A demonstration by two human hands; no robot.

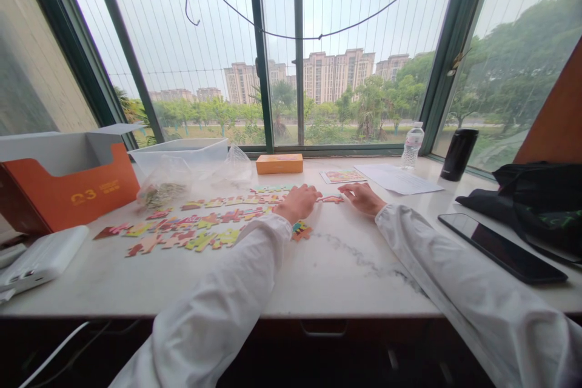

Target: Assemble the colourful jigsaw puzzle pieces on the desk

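Mid-frame, your left hand [299, 202] and right hand [364, 197] bracket a flat multicoloured jigsaw piece [333, 199], seemingly to steady it; whether your curled fingers [351, 188] pinch, I cannot tell.

The left hand [297, 202] partly hides some puzzle pieces [302, 231].

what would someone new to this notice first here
Probably the wide window, which fills the top of the view. Below it, colourful puzzle pieces spread mostly over the left part of the pale table, with the left hand and right hand close together near their right end. The big orange box also stands out at far left.
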